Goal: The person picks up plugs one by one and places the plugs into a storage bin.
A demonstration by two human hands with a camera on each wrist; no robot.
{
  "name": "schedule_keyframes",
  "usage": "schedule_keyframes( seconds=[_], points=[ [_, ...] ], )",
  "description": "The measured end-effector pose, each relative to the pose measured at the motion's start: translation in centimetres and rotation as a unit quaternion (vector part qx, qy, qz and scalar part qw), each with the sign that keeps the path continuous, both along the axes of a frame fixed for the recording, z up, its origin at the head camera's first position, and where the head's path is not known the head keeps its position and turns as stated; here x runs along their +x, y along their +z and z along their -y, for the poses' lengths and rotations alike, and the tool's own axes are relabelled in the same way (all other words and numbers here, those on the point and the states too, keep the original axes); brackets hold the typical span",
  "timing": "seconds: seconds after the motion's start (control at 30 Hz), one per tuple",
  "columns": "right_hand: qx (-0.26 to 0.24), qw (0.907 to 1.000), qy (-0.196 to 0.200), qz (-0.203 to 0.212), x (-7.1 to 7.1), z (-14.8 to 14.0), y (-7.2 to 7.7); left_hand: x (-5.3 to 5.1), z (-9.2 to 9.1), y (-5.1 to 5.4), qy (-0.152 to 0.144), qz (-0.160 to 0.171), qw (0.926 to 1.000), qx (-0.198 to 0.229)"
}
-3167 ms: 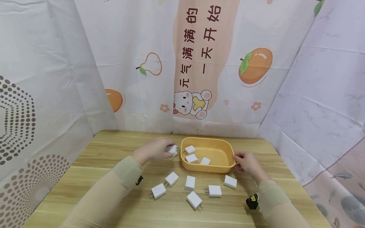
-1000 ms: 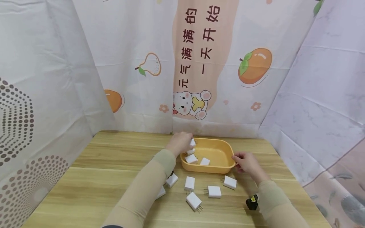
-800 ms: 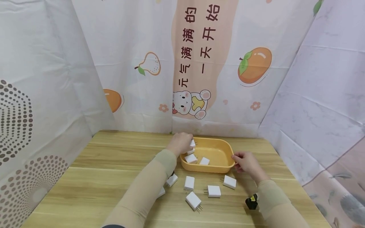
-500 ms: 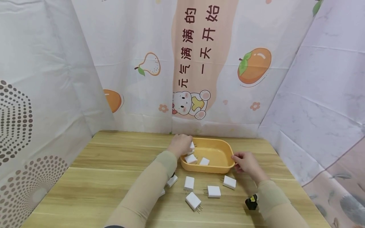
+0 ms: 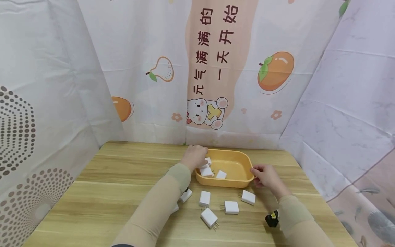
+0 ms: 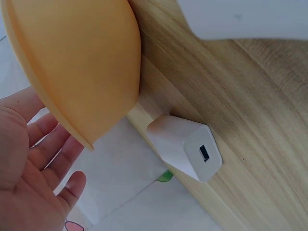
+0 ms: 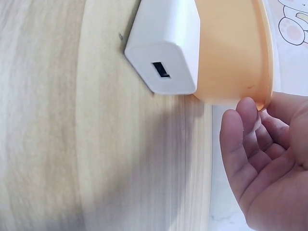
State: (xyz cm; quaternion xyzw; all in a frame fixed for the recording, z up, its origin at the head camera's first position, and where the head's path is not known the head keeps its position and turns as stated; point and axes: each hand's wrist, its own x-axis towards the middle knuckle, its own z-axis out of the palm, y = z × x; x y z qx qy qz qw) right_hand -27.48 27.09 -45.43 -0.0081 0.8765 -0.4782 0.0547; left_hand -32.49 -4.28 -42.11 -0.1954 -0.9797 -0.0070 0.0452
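Note:
A yellow-orange basket (image 5: 236, 184) holds several white plug adapters (image 5: 220, 175) with metal prongs. My left hand (image 5: 195, 157) is over its left rim, above the adapters heaped there; in the left wrist view the visible fingers of the left hand (image 6: 36, 163) are relaxed beside the basket wall (image 6: 86, 57), and some fingertips are hidden behind it. At the right end, my right hand (image 5: 268, 178) pinches the rim; in the right wrist view the right hand (image 7: 269, 154) has its fingertips against the basket edge (image 7: 266, 72).
Several white adapters lie on the wooden table (image 5: 123, 171) in front of the basket, among them one adapter (image 5: 231, 207) near the middle and one (image 5: 248, 197) nearer my right hand. My left sleeve partly covers two. Printed curtains (image 5: 148, 113) stand behind and at both sides.
My left hand has moved right from the table to the basket with an adapter, which has dropped from the fingers onto the others. The right hand has stayed on the rim.

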Motion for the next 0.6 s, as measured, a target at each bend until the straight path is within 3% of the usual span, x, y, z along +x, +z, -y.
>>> schedule_keyframes(
  seconds=[0.6],
  points=[
    [0.002,1.0,0.001,0.001,0.09,-0.02,0.09,0.19,0.04,0.36,-0.003,0.0,1.0,0.001]
  ],
)
